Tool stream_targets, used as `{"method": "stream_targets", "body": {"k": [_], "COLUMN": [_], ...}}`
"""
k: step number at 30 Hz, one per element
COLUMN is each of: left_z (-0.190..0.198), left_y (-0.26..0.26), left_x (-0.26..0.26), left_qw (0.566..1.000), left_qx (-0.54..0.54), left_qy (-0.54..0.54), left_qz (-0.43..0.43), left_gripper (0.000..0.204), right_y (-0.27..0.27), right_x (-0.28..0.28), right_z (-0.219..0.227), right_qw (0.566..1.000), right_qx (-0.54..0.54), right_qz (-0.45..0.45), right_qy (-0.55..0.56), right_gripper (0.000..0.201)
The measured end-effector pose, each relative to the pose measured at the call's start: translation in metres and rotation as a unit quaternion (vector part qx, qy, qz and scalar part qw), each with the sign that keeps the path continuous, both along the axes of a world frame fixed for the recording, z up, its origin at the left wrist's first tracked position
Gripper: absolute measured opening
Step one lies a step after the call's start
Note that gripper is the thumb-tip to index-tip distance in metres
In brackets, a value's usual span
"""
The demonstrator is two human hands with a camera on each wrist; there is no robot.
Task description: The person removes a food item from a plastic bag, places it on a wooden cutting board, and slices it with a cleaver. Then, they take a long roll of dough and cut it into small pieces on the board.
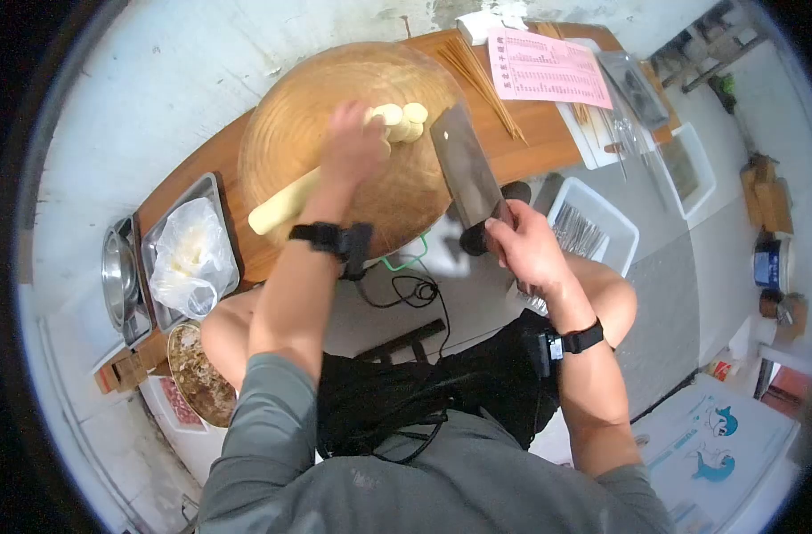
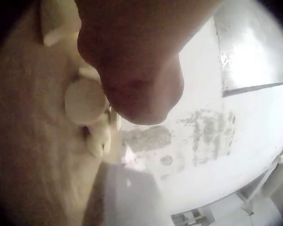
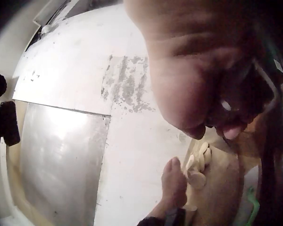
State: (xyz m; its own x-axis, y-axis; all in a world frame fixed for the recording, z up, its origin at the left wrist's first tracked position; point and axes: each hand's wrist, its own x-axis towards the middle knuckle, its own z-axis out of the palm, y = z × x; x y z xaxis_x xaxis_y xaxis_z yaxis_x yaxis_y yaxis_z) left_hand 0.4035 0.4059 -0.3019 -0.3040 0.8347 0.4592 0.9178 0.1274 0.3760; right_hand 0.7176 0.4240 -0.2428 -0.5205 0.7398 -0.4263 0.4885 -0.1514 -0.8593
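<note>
My right hand (image 1: 528,246) grips the handle of a cleaver (image 1: 466,165), whose broad blade overlaps the right edge of a round wooden chopping block (image 1: 335,80). On the block lies a pale yellow, smooth cylindrical log (image 1: 281,203), running under my left forearm. Round slices (image 1: 404,122) of the same pale colour lean in a small pile beyond it. My left hand (image 1: 351,147), blurred, is over the log with its fingertips beside the pile. In the right wrist view the left hand (image 3: 173,183) shows relaxed fingers close to the slices (image 3: 198,165).
Left of the block, a metal tray (image 1: 215,191) holds a plastic bag (image 1: 188,254), with metal bowls (image 1: 119,276) beyond. Wooden skewers (image 1: 482,80) and a pink printed sheet (image 1: 548,69) lie at the right. A white bin (image 1: 624,233) with metal skewers stands below the table edge.
</note>
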Motion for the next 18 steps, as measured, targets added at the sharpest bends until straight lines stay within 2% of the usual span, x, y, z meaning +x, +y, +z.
{"method": "stream_targets", "body": {"k": [1,3,4,6,7,9,14,17,18], "left_z": [0.004,0.022,0.025,0.029,0.033,0.038,0.026,0.021,0.017], "left_y": [-0.021,-0.054,-0.073,-0.11,-0.12,-0.136,-0.141,-0.14,-0.142], "left_x": [-0.011,-0.026,-0.033,-0.042,-0.043,-0.042,-0.043,-0.037,-0.034], "left_qw": [0.999,0.99,0.991,0.984,0.984,0.956,0.955,0.958,0.96], "left_qx": [-0.025,-0.117,-0.116,-0.17,-0.17,-0.287,-0.293,-0.283,-0.274], "left_qy": [0.024,-0.066,-0.063,0.049,0.05,0.028,0.034,0.041,0.062], "left_qz": [-0.036,0.035,0.034,0.018,0.019,0.049,0.026,0.006,-0.01], "left_gripper": [0.045,0.049,0.049,0.045,0.045,0.051,0.055,0.056,0.056], "right_y": [-0.007,-0.017,-0.022,-0.03,-0.035,-0.041,-0.051,-0.054,-0.056], "right_x": [0.003,0.005,0.005,0.005,0.004,0.002,-0.001,-0.001,-0.001], "right_z": [-0.004,-0.01,-0.007,-0.011,-0.012,-0.011,-0.013,-0.021,-0.026], "right_qw": [1.0,1.0,1.0,0.999,0.998,0.996,0.991,0.994,0.999], "right_qx": [-0.002,-0.003,-0.02,-0.034,-0.048,-0.077,-0.119,-0.099,-0.05], "right_qz": [-0.003,-0.007,-0.007,-0.011,-0.015,-0.025,-0.038,-0.027,0.001], "right_qy": [0.001,-0.005,0.012,0.027,0.039,0.045,0.052,0.044,0.011], "right_gripper": [0.025,0.023,0.021,0.02,0.019,0.018,0.016,0.016,0.018]}}
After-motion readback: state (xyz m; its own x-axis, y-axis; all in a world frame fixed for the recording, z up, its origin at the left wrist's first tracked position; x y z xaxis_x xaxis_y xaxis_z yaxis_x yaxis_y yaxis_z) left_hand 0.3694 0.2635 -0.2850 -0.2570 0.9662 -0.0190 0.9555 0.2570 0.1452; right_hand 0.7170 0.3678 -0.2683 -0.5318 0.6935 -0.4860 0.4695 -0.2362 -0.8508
